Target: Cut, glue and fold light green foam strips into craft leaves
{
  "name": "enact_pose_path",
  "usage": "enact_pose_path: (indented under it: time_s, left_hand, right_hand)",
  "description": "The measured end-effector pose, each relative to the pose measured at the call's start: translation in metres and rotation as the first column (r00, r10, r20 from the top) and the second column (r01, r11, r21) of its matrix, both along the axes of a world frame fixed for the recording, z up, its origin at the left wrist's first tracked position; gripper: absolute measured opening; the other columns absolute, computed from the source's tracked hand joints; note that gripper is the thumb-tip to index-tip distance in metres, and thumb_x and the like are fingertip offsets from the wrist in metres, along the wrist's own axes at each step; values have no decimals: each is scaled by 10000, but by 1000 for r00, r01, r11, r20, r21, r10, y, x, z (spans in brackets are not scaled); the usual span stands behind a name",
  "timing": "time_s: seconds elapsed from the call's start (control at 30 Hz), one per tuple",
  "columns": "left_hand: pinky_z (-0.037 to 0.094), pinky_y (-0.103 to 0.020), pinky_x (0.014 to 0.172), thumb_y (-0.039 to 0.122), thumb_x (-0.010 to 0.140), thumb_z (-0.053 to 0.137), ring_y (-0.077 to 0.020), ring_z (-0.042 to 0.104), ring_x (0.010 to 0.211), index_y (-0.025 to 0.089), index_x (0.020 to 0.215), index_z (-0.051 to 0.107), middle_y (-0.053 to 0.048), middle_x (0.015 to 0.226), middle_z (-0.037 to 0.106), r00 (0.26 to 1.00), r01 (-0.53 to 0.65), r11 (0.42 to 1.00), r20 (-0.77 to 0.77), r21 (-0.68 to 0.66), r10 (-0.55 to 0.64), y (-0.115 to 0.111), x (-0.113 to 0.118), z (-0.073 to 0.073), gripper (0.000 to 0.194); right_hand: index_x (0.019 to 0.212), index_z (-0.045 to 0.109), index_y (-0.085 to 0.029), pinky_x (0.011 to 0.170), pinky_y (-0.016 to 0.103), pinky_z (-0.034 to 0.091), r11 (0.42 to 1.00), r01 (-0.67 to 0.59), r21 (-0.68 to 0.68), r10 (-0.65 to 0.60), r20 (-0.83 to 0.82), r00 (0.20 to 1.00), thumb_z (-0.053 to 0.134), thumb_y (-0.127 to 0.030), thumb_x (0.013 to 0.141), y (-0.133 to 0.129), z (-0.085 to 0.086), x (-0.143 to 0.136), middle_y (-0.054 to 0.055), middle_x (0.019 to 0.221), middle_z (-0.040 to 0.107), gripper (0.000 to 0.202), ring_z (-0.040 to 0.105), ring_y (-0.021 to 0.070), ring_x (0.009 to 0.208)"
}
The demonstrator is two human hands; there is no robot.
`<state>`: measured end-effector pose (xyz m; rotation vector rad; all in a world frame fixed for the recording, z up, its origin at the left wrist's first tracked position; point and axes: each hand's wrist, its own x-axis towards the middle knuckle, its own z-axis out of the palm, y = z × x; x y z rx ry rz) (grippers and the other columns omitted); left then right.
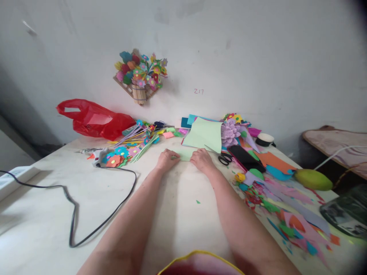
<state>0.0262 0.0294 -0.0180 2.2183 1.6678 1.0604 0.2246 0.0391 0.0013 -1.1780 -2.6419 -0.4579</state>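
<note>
Between my two hands lies a small piece of pale green paper (pixel 185 155), flat on the table. My left hand (pixel 166 161) closes its fingers on the left end of it. At the right end, my right hand (pixel 202 160) has its fingers curled down on the paper. Just behind is a larger pale green sheet (pixel 205 131), resting on blue and other coloured sheets. Black-handled scissors (pixel 225 159) lie right of my right hand, their blades pointing toward the sheet. Whether the small piece is folded, I cannot tell.
At left are a glue gun (pixel 99 156) with a black cord (pixel 134 187), cut-out flowers (pixel 114 160) and a red plastic bag (pixel 99 120). A phone (pixel 246 158), a green fruit (pixel 313 179), coloured scraps (pixel 298 229) and a dark glass jar (pixel 345 212) lie right. A flower basket (pixel 139 93) hangs on the wall.
</note>
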Motion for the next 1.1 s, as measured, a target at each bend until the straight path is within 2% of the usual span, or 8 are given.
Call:
enact_pose_path:
  time_s: [0.13, 0.27, 0.57, 0.83, 1.1]
  left_hand:
    - [402, -283, 762, 237, 658, 602, -175, 518, 816, 219, 774, 673, -30, 801, 635, 991, 96, 994, -98, 50, -91, 2, 1, -1, 138]
    - [400, -276, 770, 233, 680, 579, -161, 516, 811, 205, 751, 670, -35, 825, 619, 987, 132, 990, -105, 56, -125, 4, 1, -2, 119]
    - [400, -280, 774, 256, 693, 569, -150, 522, 789, 203, 733, 668, -31, 803, 618, 988, 133, 989, -91, 68, -127, 7, 1, -5, 119]
    - [402, -277, 736, 250, 717, 560, -158, 499, 778, 196, 730, 663, -44, 786, 604, 973, 172, 979, -177, 107, -151, 8, 3, -2, 117]
    - [396, -278, 733, 270, 727, 557, -160, 497, 793, 205, 747, 662, -44, 797, 595, 972, 168, 980, -182, 111, -146, 6, 3, -2, 125]
  right_hand:
    - [766, 664, -189, 777, 306, 227, 1000, 5, 9, -5, -4, 1000, 465, -213, 826, -1, -1, 0, 57, 803, 616, 209, 463, 170, 838]
    - [788, 662, -194, 779, 298, 230, 1000, 5, 4, -5, -27, 1000, 490, -241, 819, -1, -2, 0, 48, 813, 612, 181, 472, 161, 825]
    - [760, 673, -193, 754, 300, 233, 1000, -10, 8, 10, -17, 1000, 485, -226, 820, 1, -4, -3, 53, 786, 609, 201, 475, 164, 793]
    - [768, 670, -176, 757, 302, 242, 1000, -8, 10, 8, -32, 999, 456, -221, 832, -3, -3, -6, 66, 806, 607, 228, 469, 174, 806]
    - [788, 668, -157, 764, 306, 260, 999, 26, 32, -25, -41, 999, 430, -212, 842, -1, -8, -10, 81, 789, 603, 250, 475, 180, 786]
